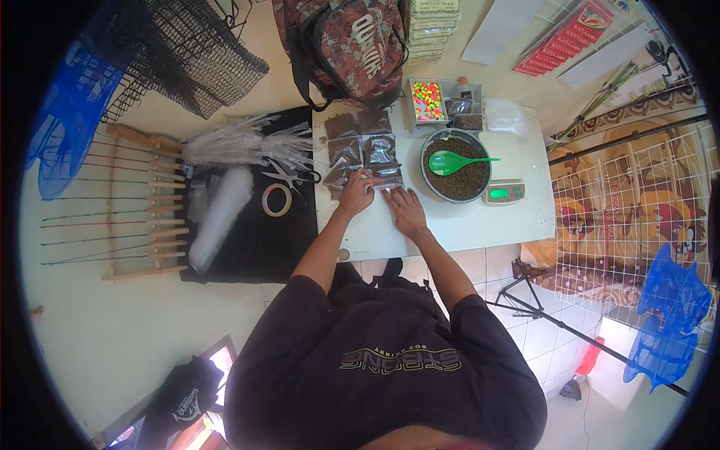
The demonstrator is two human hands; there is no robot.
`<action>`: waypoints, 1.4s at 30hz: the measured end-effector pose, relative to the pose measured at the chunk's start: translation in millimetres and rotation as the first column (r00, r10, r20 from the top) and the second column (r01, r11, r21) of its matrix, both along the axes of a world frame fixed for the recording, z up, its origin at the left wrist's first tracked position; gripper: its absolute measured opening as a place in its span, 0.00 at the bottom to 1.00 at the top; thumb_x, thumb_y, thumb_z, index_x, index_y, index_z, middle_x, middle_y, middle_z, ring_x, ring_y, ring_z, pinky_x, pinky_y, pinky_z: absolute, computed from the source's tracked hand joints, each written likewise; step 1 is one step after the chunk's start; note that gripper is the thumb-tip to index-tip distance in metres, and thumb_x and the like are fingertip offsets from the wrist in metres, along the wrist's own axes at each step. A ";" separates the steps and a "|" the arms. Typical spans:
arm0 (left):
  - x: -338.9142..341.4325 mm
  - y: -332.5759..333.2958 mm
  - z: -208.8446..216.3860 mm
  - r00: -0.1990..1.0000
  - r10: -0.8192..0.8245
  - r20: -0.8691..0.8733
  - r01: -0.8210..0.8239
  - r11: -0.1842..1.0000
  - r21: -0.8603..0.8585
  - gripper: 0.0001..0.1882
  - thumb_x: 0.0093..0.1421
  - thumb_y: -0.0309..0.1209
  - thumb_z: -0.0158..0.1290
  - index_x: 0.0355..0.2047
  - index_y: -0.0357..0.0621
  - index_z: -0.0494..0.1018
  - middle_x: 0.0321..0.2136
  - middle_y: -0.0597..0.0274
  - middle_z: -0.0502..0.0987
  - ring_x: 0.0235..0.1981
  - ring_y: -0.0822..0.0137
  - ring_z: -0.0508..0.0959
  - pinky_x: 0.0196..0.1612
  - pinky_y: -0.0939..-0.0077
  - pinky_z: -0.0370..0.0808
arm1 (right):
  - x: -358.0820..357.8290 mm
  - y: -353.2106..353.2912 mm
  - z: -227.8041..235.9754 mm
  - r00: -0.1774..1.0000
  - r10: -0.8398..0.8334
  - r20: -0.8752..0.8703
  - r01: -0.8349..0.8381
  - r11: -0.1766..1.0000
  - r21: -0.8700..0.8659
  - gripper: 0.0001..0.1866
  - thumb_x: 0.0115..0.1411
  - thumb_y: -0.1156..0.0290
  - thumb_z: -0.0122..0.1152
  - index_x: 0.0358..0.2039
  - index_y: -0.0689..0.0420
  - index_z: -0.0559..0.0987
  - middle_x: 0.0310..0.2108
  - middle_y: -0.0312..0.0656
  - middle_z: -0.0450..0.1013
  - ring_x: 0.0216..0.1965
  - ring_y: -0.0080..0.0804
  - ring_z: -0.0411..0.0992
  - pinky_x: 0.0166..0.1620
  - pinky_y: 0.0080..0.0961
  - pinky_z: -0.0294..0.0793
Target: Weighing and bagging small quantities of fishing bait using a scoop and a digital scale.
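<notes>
Clear plastic bags of dark brown pellets lie in two columns on the white table. My left hand [358, 195] is at the nearest bags, its fingers bent and closed at the left edge of the nearest right bag of pellets [387, 177]. My right hand [407, 213] is at that bag's near edge, fingertips closed on the clear plastic. Small parts of the bag are covered by my fingers. To the right stands a grey bowl [424, 184] full of brown pellets, with a green scoop [448, 163] lying on them.
A digital scale [504, 193] sits right of the bowl. Behind it are a tray of bright beads [428, 101] and a pile of clear bags [505, 118]. A camouflage backpack [352, 52] stands at the back. On the black surface at left lie scissors [281, 177] and a tape roll [277, 200].
</notes>
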State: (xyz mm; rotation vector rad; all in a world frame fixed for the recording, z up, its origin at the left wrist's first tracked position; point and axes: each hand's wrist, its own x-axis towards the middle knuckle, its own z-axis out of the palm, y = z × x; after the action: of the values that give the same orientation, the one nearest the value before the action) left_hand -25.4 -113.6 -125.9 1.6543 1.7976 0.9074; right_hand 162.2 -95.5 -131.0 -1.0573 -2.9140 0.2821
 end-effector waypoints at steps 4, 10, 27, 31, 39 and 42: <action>0.6 3.2 7.8 1.000 0.006 0.026 -0.003 0.992 -0.129 0.20 0.47 0.21 0.49 0.38 0.59 0.78 0.39 0.61 0.68 0.47 0.59 0.68 0.51 0.68 0.67 | -0.9 1.9 -2.0 1.000 -0.004 0.020 0.005 1.000 -0.014 0.31 0.55 0.73 0.42 0.61 0.50 0.56 0.58 0.44 0.59 0.61 0.38 0.55 0.62 0.42 0.50; -0.1 7.0 14.3 0.999 0.012 -0.045 -0.017 0.992 -0.124 0.17 0.49 0.24 0.49 0.38 0.57 0.77 0.39 0.60 0.67 0.47 0.59 0.69 0.50 0.66 0.69 | -4.8 2.1 1.6 0.999 -0.015 0.043 0.017 0.999 -0.028 0.31 0.55 0.73 0.43 0.61 0.49 0.57 0.57 0.43 0.60 0.60 0.37 0.55 0.60 0.43 0.52; 20.6 21.5 14.6 0.960 0.203 -0.195 -0.228 0.966 -0.118 0.09 0.52 0.40 0.57 0.34 0.60 0.77 0.34 0.61 0.67 0.38 0.59 0.73 0.37 0.65 0.72 | -6.8 0.3 0.6 0.996 -0.038 -0.081 0.039 0.999 0.018 0.33 0.48 0.77 0.46 0.59 0.51 0.61 0.53 0.44 0.64 0.57 0.39 0.58 0.58 0.40 0.55; 24.0 26.7 14.1 0.955 0.231 -0.184 -0.260 0.954 -0.147 0.07 0.50 0.35 0.58 0.31 0.58 0.77 0.34 0.65 0.68 0.39 0.61 0.73 0.36 0.66 0.72 | -7.5 3.6 5.2 0.998 -0.028 0.058 0.030 0.999 -0.041 0.31 0.55 0.72 0.42 0.62 0.50 0.55 0.57 0.42 0.60 0.60 0.36 0.56 0.59 0.41 0.53; 28.3 35.3 10.5 0.909 0.397 -0.127 -0.402 0.915 -0.018 0.26 0.46 0.31 0.61 0.46 0.59 0.66 0.39 0.61 0.68 0.40 0.54 0.74 0.36 0.60 0.73 | -9.6 7.8 4.6 0.998 -0.037 0.047 0.038 0.999 -0.020 0.31 0.55 0.71 0.42 0.61 0.52 0.56 0.56 0.43 0.61 0.59 0.36 0.56 0.59 0.41 0.54; 19.2 46.3 16.6 0.921 0.335 -0.200 -0.353 0.934 -0.060 0.32 0.43 0.31 0.64 0.47 0.54 0.61 0.35 0.61 0.69 0.38 0.58 0.74 0.36 0.62 0.72 | -8.9 6.7 3.5 0.999 -0.029 0.040 0.030 0.999 -0.020 0.31 0.55 0.71 0.42 0.61 0.52 0.56 0.56 0.43 0.61 0.59 0.36 0.56 0.59 0.41 0.54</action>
State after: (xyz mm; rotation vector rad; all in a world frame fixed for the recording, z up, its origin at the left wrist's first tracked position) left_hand -6.3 -67.4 -109.3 1.4262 2.2760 0.8142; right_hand 153.3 -88.8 -127.5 -1.1205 -2.9335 0.2946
